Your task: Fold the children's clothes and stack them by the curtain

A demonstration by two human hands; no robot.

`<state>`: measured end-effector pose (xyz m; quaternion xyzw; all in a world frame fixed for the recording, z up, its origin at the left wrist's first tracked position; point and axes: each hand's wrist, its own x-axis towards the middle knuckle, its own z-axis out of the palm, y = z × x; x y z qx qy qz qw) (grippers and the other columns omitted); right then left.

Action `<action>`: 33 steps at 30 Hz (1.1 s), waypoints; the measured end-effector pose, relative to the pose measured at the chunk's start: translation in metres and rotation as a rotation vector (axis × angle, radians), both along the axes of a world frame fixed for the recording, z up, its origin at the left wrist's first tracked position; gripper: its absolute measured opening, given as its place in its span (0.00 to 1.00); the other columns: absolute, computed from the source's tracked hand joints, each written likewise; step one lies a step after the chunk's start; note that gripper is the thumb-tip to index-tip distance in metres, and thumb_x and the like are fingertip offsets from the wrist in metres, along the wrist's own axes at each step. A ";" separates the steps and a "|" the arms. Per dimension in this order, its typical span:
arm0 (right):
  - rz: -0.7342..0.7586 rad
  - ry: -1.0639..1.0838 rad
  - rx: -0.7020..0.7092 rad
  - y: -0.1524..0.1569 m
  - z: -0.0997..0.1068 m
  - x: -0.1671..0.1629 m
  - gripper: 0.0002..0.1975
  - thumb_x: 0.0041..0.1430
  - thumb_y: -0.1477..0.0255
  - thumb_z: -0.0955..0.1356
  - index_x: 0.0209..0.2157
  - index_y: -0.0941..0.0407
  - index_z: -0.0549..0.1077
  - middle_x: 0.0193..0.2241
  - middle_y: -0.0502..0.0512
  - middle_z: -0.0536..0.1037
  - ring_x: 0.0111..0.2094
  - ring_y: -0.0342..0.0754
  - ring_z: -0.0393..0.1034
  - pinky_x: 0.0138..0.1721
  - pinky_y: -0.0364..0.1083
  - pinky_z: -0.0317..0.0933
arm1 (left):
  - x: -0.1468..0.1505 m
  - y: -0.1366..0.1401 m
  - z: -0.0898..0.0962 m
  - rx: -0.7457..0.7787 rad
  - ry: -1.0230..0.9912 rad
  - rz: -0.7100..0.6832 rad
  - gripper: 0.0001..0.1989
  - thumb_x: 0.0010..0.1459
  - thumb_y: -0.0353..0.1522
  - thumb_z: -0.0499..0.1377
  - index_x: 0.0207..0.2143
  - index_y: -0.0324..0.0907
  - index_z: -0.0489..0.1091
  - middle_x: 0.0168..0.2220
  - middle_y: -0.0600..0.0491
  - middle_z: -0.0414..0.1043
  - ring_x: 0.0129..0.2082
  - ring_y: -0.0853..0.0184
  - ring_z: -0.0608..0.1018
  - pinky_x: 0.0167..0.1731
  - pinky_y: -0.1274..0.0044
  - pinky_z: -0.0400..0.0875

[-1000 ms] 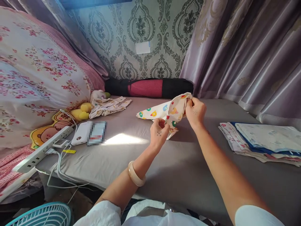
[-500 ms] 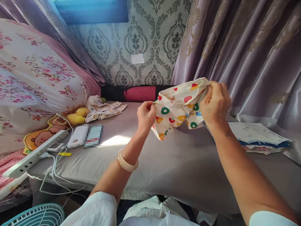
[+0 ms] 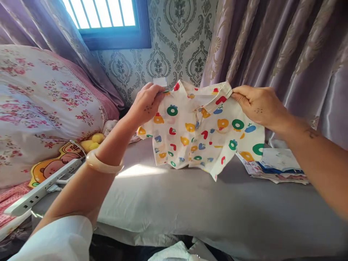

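A small white shirt (image 3: 181,127) with a colourful print of rings and shapes hangs spread out in the air above the bed. My left hand (image 3: 148,103) pinches it at the shoulder on the left, and my right hand (image 3: 258,105) grips the other shoulder beside the collar. The collar is uppermost, with the buttoned neck opening facing me. Below the right sleeve lies a stack of folded clothes (image 3: 282,168), partly covered by the shirt and my forearm.
A grey sheet (image 3: 195,210) covers the bed. At the left are a white power strip (image 3: 45,186), a yellow printed cushion (image 3: 58,161), a yellow plush toy (image 3: 92,142) and a flowered quilt (image 3: 51,94). Purple curtains (image 3: 272,47) hang behind on the right.
My hands have moved apart and the bunched shirt has opened out to full width. My left arm now covers the phone and power bank. The view has tilted up, showing more window.
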<state>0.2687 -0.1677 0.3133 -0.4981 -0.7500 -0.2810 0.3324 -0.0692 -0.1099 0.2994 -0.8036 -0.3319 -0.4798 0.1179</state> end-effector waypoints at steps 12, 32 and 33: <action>0.208 0.359 -0.224 0.050 0.029 0.014 0.18 0.60 0.55 0.67 0.40 0.52 0.81 0.31 0.53 0.81 0.26 0.47 0.71 0.27 0.46 0.62 | 0.005 0.028 0.026 0.170 -0.211 0.132 0.10 0.60 0.36 0.55 0.35 0.44 0.76 0.32 0.53 0.72 0.35 0.65 0.74 0.41 0.72 0.67; 0.085 0.252 -0.053 0.117 -0.007 0.012 0.11 0.60 0.67 0.66 0.33 0.50 0.82 0.38 0.54 0.81 0.41 0.52 0.73 0.45 0.50 0.63 | 0.033 0.091 0.006 -0.188 -0.286 0.302 0.08 0.56 0.35 0.59 0.32 0.47 0.78 0.45 0.47 0.75 0.51 0.51 0.69 0.51 0.58 0.58; 0.073 0.281 -0.009 0.120 -0.008 0.011 0.11 0.60 0.67 0.66 0.33 0.51 0.82 0.39 0.55 0.81 0.42 0.53 0.73 0.46 0.51 0.63 | 0.034 0.093 0.005 -0.201 -0.307 0.308 0.07 0.56 0.35 0.59 0.32 0.47 0.78 0.45 0.46 0.75 0.51 0.51 0.69 0.51 0.57 0.58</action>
